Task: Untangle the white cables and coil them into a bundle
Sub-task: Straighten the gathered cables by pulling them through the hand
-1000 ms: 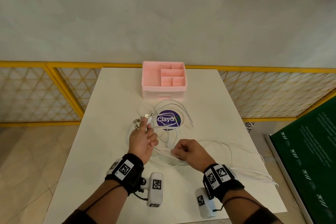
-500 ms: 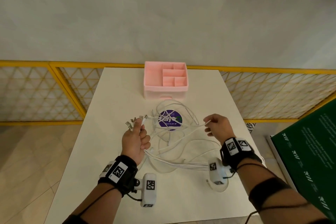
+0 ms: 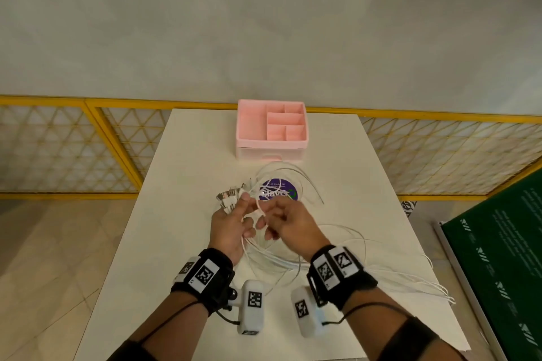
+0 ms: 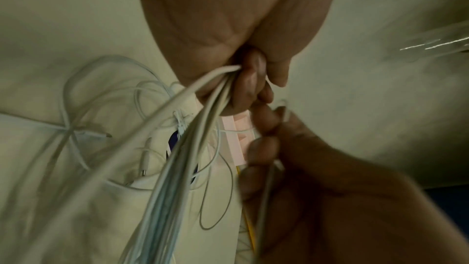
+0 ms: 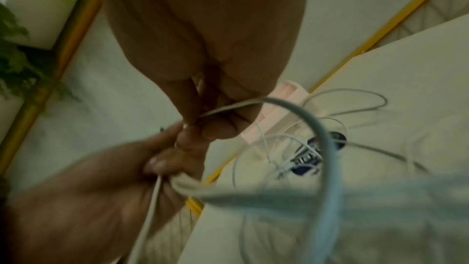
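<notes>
Several white cables lie looped over the white table and trail off to its right edge. My left hand grips a bunch of them near their ends, and the USB plugs fan out above its fingers. In the left wrist view the gathered cables run out of the closed left hand. My right hand sits right beside the left and pinches one cable strand. The right wrist view shows that strand held between thumb and fingers.
A pink compartment organiser stands at the far middle of the table. A round purple sticker lies under the cable loops. A yellow mesh railing borders the table. A green board leans at the right.
My right hand has come back from the right side of the table to beside my left hand, bringing a cable strand with it. The left hand has kept its hold on the plug ends.
</notes>
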Demonstrator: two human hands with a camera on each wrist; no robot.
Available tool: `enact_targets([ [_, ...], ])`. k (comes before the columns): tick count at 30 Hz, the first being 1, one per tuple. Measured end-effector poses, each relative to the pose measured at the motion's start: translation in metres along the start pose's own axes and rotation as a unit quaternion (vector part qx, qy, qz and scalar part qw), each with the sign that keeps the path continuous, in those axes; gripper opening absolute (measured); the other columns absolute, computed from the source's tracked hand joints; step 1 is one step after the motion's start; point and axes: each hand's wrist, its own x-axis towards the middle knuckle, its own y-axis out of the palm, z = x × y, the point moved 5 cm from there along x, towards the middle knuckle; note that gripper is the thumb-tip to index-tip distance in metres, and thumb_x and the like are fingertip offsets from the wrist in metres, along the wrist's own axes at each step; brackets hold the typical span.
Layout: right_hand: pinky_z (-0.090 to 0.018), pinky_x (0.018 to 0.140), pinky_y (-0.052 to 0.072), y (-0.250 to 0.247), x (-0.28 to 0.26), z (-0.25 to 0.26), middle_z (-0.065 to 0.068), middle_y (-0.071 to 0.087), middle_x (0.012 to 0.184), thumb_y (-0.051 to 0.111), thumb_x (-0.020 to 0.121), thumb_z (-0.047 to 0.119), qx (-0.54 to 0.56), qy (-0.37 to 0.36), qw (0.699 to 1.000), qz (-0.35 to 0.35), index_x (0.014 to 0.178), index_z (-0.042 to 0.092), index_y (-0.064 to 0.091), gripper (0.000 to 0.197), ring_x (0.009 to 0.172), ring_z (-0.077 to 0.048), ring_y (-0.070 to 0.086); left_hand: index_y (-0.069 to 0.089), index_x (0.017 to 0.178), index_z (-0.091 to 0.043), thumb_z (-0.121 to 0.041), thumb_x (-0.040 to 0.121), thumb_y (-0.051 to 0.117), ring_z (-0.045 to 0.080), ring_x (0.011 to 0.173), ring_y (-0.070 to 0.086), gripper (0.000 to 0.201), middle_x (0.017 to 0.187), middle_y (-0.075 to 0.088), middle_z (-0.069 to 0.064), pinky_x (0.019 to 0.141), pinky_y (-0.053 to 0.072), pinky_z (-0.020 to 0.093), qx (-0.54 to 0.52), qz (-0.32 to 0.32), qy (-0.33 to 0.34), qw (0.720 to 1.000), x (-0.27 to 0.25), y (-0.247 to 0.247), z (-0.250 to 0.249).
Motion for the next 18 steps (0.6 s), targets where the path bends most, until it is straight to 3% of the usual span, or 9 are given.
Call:
enact_targets([
  [4, -0.026, 0.051, 0.047, 0.014, -0.008, -0.026, -0.013, 0.067, 0.074, 0.045, 0.091, -0.007, -0.024, 0.062, 0.998, 0.022, 0.094, 0.006, 0.061, 0.02, 0.053, -0.021, 0.057, 0.07, 0.09, -0.006, -0.021, 0.092, 0.07, 0.01, 0.044, 0.034, 0.015, 0.087, 0.075, 0.014, 0.039, 0.028, 0.021, 0.029, 0.021, 0.001, 0.999, 0.004, -0.003, -0.002],
  [7, -0.024, 0.062, 0.05, 0.009, -0.001, -0.027, -0.005, 0.071, 0.081, 0.055, 0.089, -0.003, -0.027, 0.078, 0.997, 0.002, 0.093, 0.01, 0.068, 0.019, 0.071, -0.019, 0.064, 0.07, 0.084, -0.005, -0.012, 0.089, 0.072, 0.007, 0.041, 0.033, 0.009, 0.075, 0.069, 0.009, 0.039, 0.025, 0.02, 0.056, 0.025, -0.005, 0.998, 0.004, -0.005, 0.004],
  [10, -0.034, 0.074, 0.049, -0.009, 0.021, -0.011, -0.009, 0.074, 0.099, 0.058, 0.092, 0.012, 0.167, 0.115, 0.977, -0.072, 0.102, 0.007, 0.07, 0.017, 0.088, -0.021, 0.067, 0.071, 0.085, -0.003, -0.01, 0.09, 0.071, 0.007, 0.042, 0.031, 0.008, 0.075, 0.068, 0.009, 0.041, 0.024, 0.02, 0.068, 0.041, -0.015, 0.997, 0.001, -0.005, 0.01],
  [12, -0.038, 0.074, 0.05, -0.023, 0.035, 0.012, -0.016, 0.071, 0.1, 0.051, 0.097, 0.015, 0.323, 0.106, 0.935, -0.1, 0.103, 0.002, 0.065, 0.021, 0.082, -0.023, 0.068, 0.07, 0.087, -0.003, -0.011, 0.09, 0.071, 0.007, 0.043, 0.031, 0.009, 0.075, 0.068, 0.009, 0.043, 0.024, 0.021, 0.078, 0.047, -0.023, 0.996, -0.001, -0.009, 0.015],
  [14, -0.039, 0.072, 0.054, -0.035, 0.048, 0.04, -0.014, 0.067, 0.088, 0.049, 0.099, 0.01, 0.392, 0.07, 0.91, -0.118, 0.105, 0.0, 0.062, 0.017, 0.071, -0.023, 0.065, 0.068, 0.088, -0.002, -0.012, 0.089, 0.072, 0.007, 0.042, 0.031, 0.01, 0.074, 0.068, 0.009, 0.043, 0.024, 0.021, 0.084, 0.044, -0.028, 0.995, 0.0, -0.012, 0.017],
  [18, -0.032, 0.062, 0.055, -0.048, 0.065, 0.083, -0.008, 0.061, 0.073, 0.052, 0.1, 0.009, 0.396, 0.008, 0.911, -0.116, 0.111, 0.003, 0.058, 0.014, 0.056, -0.016, 0.056, 0.067, 0.084, -0.005, -0.01, 0.089, 0.072, 0.006, 0.04, 0.032, 0.009, 0.07, 0.069, 0.008, 0.041, 0.024, 0.02, 0.097, 0.028, -0.034, 0.994, 0.002, -0.016, 0.018],
])
